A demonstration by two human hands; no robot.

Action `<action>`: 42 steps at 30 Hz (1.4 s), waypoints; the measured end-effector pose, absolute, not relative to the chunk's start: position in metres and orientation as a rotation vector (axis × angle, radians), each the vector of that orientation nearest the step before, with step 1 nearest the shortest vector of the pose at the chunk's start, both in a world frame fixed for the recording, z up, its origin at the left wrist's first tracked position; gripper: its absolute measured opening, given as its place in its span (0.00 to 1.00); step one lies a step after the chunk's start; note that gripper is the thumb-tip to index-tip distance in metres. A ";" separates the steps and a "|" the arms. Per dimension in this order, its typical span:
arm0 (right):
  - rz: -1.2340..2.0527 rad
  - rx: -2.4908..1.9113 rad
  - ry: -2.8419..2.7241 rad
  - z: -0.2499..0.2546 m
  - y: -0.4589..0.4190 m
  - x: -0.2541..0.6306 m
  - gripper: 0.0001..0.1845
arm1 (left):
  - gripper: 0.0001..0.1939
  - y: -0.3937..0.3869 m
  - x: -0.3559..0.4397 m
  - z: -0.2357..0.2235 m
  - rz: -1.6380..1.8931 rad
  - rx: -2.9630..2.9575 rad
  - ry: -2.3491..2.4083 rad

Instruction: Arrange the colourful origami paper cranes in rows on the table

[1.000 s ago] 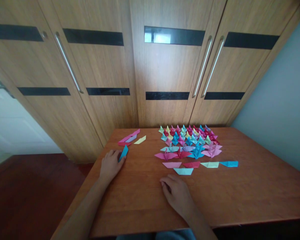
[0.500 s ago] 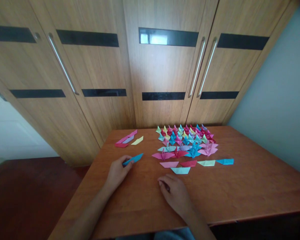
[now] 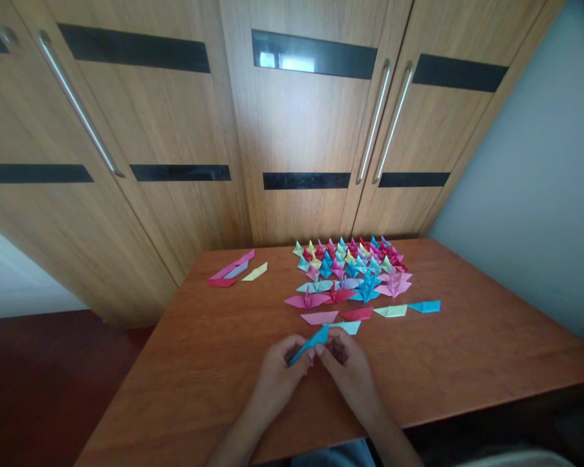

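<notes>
A blue folded paper piece [image 3: 310, 344] is held between both hands above the front part of the table. My left hand [image 3: 281, 370] pinches its lower left end, thumb on top. My right hand [image 3: 348, 366] has its thumb and fingers closed at the piece's right end. Just beyond the hands lies a pale mint folded paper strip [image 3: 348, 327], partly hidden by the blue piece and the right hand. Behind it is a row with a pink strip [image 3: 320, 318], a red strip [image 3: 357, 314], a pale green strip [image 3: 390, 311] and another blue strip [image 3: 424, 307].
Several rows of colourful paper cranes [image 3: 355, 266] stand at the back of the wooden table [image 3: 214, 363]. Toward the back left lie pink and purple strips [image 3: 233, 269] and a yellow strip [image 3: 255, 272]. A wooden wardrobe [image 3: 302, 130] rises behind the table.
My left hand has carried the blue paper piece rightward and nearer to me. My right hand has come to it and now grips its other end. The view has shifted slightly right.
</notes>
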State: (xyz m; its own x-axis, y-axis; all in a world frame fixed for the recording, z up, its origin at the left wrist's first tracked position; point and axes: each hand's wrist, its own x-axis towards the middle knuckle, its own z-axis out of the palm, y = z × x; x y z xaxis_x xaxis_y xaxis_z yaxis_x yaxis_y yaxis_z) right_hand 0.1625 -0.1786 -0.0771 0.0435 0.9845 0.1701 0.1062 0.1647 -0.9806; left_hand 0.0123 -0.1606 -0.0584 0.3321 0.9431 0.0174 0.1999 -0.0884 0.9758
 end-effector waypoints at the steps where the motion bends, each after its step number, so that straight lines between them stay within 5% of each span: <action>1: 0.995 -1.199 -1.315 -0.077 -0.180 0.163 0.10 | 0.12 -0.160 0.011 -0.059 0.876 1.569 1.109; 17: 0.975 -1.270 -0.930 -0.074 -0.190 0.217 0.14 | 0.13 -0.168 0.007 -0.056 0.841 1.610 1.200; 31: 0.294 -2.499 -1.343 -0.072 -0.181 0.310 0.21 | 0.13 -0.169 0.007 -0.057 0.842 1.621 1.178; 42: 0.231 -2.465 -1.431 -0.073 -0.183 0.287 0.21 | 0.12 -0.170 0.008 -0.055 0.822 1.626 1.189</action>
State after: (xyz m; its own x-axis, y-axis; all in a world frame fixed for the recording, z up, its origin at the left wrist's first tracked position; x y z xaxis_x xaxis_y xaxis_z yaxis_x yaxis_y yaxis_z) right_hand 0.2871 -0.1825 -0.0725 0.4962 0.8682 0.0027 0.8234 -0.4696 -0.3185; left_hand 0.0081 -0.1705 -0.0551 0.3075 0.9515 -0.0067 0.3303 -0.1002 0.9385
